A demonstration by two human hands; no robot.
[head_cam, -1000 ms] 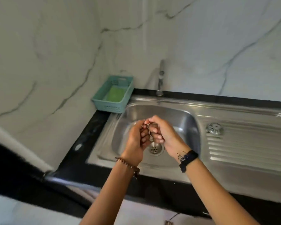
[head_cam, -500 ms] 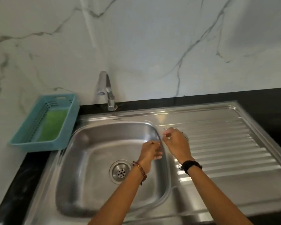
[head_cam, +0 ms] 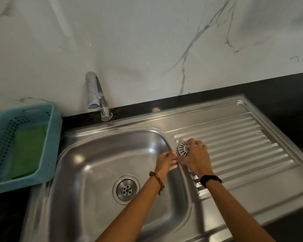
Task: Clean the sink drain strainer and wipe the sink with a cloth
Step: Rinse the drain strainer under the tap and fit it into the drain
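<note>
The round metal drain strainer (head_cam: pixel 182 148) sits on the left end of the ribbed drainboard (head_cam: pixel 238 144), just right of the basin. My right hand (head_cam: pixel 196 158) reaches over it and grips its rim and centre knob with thumb and fingers. My left hand (head_cam: pixel 165 162) hovers over the basin's right wall, its fingers relaxed and pointing at the strainer's near edge, holding nothing visible. The steel sink basin (head_cam: pixel 98 165) has its open drain (head_cam: pixel 126 189) at the bottom. A green cloth (head_cam: pixel 29 151) lies in the teal basket (head_cam: pixel 57 135) at the left.
A chrome tap (head_cam: pixel 95 92) stands behind the basin against the marble wall. Black countertop (head_cam: pixel 287 95) borders the sink at the back, right and left. The basket stands on the counter's left end, touching the sink's edge.
Both hands have moved right, from above the basin to its right edge. My right hand now holds the strainer on the drainboard. The view has come closer over the sink.
</note>
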